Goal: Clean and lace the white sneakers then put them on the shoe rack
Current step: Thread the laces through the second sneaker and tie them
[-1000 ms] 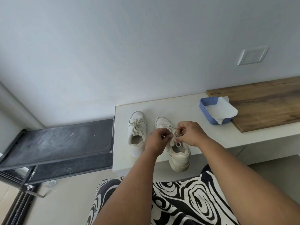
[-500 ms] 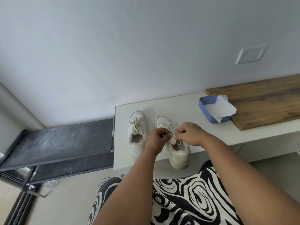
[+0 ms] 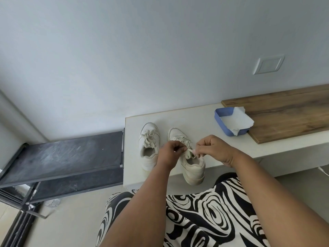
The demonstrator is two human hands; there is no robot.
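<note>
Pinching the lace [image 3: 189,152] of the right-hand sneaker [image 3: 191,165] at frame centre, left hand [image 3: 170,153] and right hand [image 3: 213,150] both curl tightly

Scuffed matt shoe rack [image 3: 67,154], wood-grain board [image 3: 284,114], paper sheet [image 3: 238,122]

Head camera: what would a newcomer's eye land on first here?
Both hands, left hand and right hand, pinching the laces of the right sneaker at the white counter's front edge. Beside it sits the other sneaker, already tied; a dark shoe rack stands left.
</note>
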